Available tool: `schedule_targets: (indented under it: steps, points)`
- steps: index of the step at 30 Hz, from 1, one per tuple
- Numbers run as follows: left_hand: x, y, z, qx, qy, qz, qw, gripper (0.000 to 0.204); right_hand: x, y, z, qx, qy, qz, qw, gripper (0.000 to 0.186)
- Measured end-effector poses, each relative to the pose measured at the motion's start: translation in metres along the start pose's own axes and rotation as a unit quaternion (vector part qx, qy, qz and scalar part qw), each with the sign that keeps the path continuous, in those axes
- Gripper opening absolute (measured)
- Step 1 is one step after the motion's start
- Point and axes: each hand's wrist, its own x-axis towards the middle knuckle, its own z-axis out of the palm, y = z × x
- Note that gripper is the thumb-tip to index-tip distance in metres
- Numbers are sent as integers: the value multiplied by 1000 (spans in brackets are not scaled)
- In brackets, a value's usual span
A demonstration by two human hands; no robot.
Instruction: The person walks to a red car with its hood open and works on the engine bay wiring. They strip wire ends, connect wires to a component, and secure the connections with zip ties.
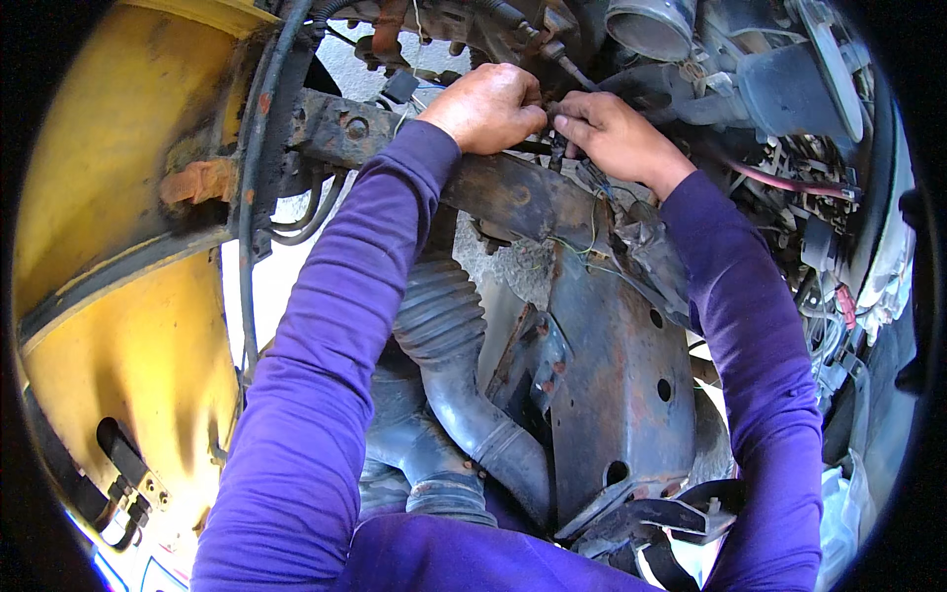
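Note:
Both my hands meet near the top middle, above a greasy steel frame beam (523,197). My left hand (491,107) is closed in a fist, thumb and forefinger pinched at its right side. Close against it, my right hand (619,140) pinches with thumb and forefinger. What the fingertips hold is too small and covered to make out. Just below the fingertips a dark thin part, perhaps a wire or connector, hangs down. Thin loose wires (595,232) trail over the beam below my right hand. A small black box-shaped part (400,87) sits left of my left hand.
Yellow body panels (128,365) stand at left beside a long black hose (247,247). Below my arms lie a ribbed rubber duct (441,306) and a rusty metal plate with holes (617,375). A grey canister (799,94) and tangled wiring (824,286) crowd the right.

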Motion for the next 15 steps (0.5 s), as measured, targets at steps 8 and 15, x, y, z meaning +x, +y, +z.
schedule_targets:
  steps: [8,15]
  points:
    - [-3,1,0,-16,-10,19,1000,28,2,-7,14,-145,80,-93,982,29]
    - [0,2,-2,0,-5,-6,1000,31,3,-2,8,-173,90,-98,976,31]
